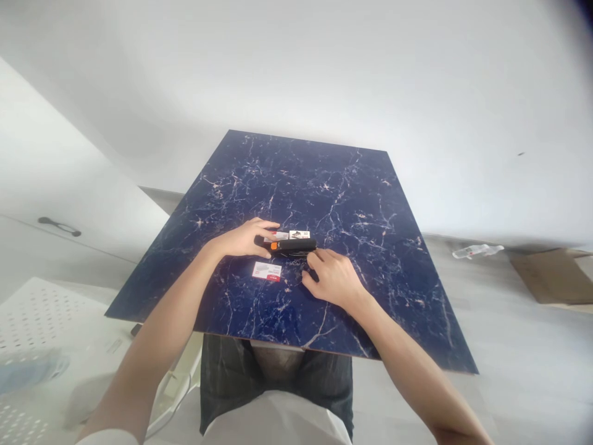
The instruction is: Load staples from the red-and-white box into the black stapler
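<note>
A black stapler point(296, 245) with an orange patch near its left end lies crosswise on a dark blue marbled tabletop point(296, 179). My left hand point(245, 239) is around that left end, thumb on the near side and fingers on the far side. At the stapler's right end, the bent fingers of my right hand point(336, 275) touch it, and the thumb stands apart with a gap. Nearer to me lies a small white and red box point(267, 271). Just behind the stapler is another small white box point(299, 234), with a white and red box point(280, 235) beside it, partly covered by my left fingers.
The board's near edge is just above my lap. A white perforated stool or chair point(41, 315) stands at the lower left, near a cabinet door with a dark handle point(59, 227). On the floor to the right are a clear plastic bottle point(477, 251) and a cardboard box point(553, 275).
</note>
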{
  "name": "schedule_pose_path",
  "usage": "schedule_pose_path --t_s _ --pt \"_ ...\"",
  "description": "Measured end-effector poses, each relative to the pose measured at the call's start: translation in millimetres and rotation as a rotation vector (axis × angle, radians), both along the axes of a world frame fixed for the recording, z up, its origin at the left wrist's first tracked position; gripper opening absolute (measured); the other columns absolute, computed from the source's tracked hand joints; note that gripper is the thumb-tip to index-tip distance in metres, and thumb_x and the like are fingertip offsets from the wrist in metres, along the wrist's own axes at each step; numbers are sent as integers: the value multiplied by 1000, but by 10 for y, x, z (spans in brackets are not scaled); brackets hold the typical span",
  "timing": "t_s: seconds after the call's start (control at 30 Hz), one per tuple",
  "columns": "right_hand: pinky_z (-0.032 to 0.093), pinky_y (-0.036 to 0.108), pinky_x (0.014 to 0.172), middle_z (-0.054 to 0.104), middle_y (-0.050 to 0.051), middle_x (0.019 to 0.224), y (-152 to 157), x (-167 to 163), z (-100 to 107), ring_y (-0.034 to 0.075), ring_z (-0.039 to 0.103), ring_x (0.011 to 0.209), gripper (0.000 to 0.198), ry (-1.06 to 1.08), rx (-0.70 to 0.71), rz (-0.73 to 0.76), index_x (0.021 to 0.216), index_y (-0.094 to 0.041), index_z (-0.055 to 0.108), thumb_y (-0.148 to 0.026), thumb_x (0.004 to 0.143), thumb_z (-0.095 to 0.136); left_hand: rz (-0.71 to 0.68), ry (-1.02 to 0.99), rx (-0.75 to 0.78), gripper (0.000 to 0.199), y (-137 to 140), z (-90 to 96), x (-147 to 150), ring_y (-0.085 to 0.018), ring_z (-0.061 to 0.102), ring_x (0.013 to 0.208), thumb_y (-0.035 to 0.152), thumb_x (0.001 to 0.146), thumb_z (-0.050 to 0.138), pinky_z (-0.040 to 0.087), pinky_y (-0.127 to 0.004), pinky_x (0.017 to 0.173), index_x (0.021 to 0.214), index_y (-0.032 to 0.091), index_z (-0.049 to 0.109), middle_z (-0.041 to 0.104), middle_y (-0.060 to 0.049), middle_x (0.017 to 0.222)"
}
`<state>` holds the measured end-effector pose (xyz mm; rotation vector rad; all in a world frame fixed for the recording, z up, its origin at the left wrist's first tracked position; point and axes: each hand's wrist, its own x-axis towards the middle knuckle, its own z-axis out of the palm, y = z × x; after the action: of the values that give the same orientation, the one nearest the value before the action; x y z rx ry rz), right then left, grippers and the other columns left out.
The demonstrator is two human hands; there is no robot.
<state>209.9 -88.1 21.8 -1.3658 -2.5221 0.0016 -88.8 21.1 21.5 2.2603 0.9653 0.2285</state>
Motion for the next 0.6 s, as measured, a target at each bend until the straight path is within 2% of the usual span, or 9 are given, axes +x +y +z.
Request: schedule_pose_path --t_s 0.13,0.23,0.6 --pt "43 36 67 70 13 108 13 -11 -22 26 62 86 18 13 -33 11 90 -20 66 -37 94 61 -1 16 -12 48 -11 19 11 -36 37 148 48 83 83 31 -57 121 129 38 76 45 -1 167" --pt "45 36 68 68 14 113 22 -12 -21 26 63 87 23 17 -55 15 87 -20 67 -41 94 63 -4 25 -12 48 -20 21 16 -37 35 149 49 84 83 31 -58 121 129 38 76 43 -1 168" --pt "44 34 69 65 9 98 96 101 -34 21 58 78 33 48 -55 95 78 -20 66 -47 97 62 -14 56 0 49 -27 31 30 -37 35 149 49 84 82 30 -55 121 132 39 74 42 -1 169"
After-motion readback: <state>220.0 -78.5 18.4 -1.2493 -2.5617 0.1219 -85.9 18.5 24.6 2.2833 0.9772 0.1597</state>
